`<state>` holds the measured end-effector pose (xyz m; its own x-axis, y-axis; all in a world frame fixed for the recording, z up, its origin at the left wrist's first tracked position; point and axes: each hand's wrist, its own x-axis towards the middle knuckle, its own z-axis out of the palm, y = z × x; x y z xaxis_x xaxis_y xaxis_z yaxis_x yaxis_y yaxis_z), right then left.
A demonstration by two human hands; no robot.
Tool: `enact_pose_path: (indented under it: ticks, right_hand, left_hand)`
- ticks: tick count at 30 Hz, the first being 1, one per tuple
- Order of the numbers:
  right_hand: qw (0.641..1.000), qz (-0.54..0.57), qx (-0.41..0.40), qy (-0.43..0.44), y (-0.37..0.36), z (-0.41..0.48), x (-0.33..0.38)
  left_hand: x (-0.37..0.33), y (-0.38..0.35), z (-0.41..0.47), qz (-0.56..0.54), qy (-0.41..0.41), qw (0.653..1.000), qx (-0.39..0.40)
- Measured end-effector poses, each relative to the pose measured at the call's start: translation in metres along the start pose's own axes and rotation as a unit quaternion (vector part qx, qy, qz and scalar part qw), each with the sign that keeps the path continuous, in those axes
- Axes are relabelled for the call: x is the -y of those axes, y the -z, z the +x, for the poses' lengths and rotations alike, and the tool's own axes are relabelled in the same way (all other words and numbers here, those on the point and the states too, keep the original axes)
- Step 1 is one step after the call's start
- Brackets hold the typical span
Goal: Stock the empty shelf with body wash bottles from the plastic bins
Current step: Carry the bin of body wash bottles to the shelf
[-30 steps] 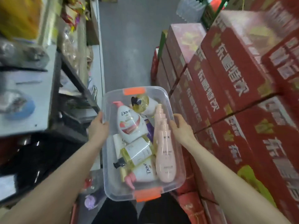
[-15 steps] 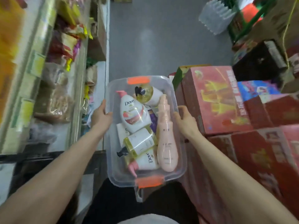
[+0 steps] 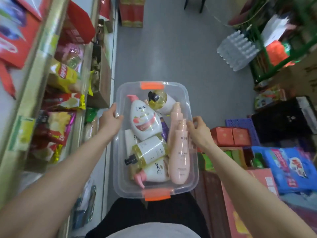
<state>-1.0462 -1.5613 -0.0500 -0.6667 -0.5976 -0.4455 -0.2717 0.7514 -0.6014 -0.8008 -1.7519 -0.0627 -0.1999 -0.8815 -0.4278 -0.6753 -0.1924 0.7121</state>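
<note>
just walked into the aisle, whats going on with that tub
A person is carrying a clear plastic bin along a shop aisle, left hand and right hand gripping its long sides. Body wash bottles lie loose inside, including a white Dove bottle and a tall pink bottle. None is shelved yet.

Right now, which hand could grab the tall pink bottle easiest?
Right, probably. The right hand holds the clear bin on the side where the tall pink bottle lies, fingers beside its neck. The left hand would have to cross the Dove bottle.
</note>
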Motion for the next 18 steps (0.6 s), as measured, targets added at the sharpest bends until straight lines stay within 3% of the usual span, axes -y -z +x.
enact_pose_path:
  ticks: [6,18]
  right_hand:
    - [1.0,0.0,0.013,0.012,0.03,0.183,0.102]
    - [0.998,-0.054,0.015,0.028,0.102,0.54,0.315]
  left_hand:
    - [-0.11,0.004,0.17,-0.005,-0.044,0.999,-0.003]
    - [-0.329,-0.005,0.508,0.012,-0.022,0.999,-0.026]
